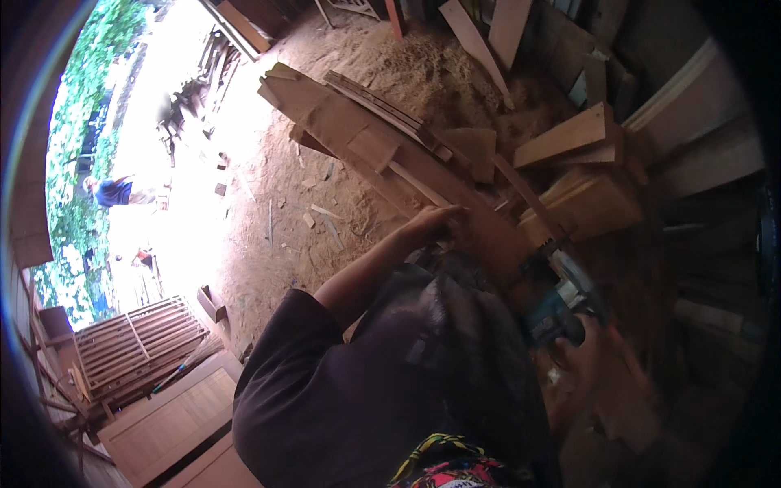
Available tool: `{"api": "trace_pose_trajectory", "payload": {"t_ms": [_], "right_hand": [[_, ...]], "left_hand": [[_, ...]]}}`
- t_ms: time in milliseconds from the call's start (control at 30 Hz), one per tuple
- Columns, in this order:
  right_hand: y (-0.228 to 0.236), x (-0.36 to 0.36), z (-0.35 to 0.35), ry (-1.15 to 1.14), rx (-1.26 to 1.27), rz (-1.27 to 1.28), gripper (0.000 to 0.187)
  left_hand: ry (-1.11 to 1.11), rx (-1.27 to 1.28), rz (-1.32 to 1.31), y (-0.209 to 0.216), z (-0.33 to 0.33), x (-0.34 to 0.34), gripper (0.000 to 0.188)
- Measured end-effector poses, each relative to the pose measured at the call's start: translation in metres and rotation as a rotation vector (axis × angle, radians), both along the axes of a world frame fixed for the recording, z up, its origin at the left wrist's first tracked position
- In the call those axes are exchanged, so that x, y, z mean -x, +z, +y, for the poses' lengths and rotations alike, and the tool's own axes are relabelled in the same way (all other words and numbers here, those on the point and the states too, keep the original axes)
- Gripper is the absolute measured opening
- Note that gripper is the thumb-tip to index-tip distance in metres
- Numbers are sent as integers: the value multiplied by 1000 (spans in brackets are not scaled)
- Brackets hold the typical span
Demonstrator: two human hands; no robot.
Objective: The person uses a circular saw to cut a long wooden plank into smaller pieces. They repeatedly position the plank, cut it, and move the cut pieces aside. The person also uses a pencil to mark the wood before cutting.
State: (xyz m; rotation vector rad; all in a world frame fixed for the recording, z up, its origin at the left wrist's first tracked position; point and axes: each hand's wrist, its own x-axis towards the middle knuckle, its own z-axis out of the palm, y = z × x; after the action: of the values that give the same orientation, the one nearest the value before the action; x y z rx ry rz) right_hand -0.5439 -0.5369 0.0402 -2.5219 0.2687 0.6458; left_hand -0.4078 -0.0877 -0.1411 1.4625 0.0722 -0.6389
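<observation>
My right hand (584,348) is wrapped round the dark handle of a teal power saw (549,315) with a pale metal guard. The saw sits at the near right end of a long wooden board (488,228), which slants from the upper left toward the lower right. My left hand (439,221) lies low over the board, its fingers curled. A narrow wooden strip (419,185) on the board ends right at those fingers; what they grip is hidden. The saw's blade cannot be made out in the shadow and blur.
Thin planks (390,114) are stacked along the board's far side. Offcuts (569,142) and leaning boards (683,98) crowd the right. Sawdust and scraps cover the ground (301,195). Wooden panels (175,415) and a slatted frame (142,342) are at lower left; another person (114,192) is far left.
</observation>
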Motion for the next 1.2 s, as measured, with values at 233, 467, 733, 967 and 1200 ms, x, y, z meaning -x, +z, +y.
{"api": "trace_pose_trajectory", "payload": {"t_ms": [233, 467, 733, 967, 1200], "right_hand": [[19, -86, 87, 87, -424, -248, 50], [-94, -155, 198, 74, -828, 25, 55], [-101, -170, 229, 167, -648, 335, 58], [-98, -157, 226, 127, -491, -15, 51], [-29, -190, 198, -58, -332, -373, 44]], "left_hand": [[96, 314, 768, 59, -52, -17, 30], [-259, 89, 92, 97, -50, 8, 37], [-309, -246, 287, 122, -11, 5, 44], [-202, -228, 119, 103, 85, -46, 38], [-361, -387, 9, 107, 107, -124, 31]]}}
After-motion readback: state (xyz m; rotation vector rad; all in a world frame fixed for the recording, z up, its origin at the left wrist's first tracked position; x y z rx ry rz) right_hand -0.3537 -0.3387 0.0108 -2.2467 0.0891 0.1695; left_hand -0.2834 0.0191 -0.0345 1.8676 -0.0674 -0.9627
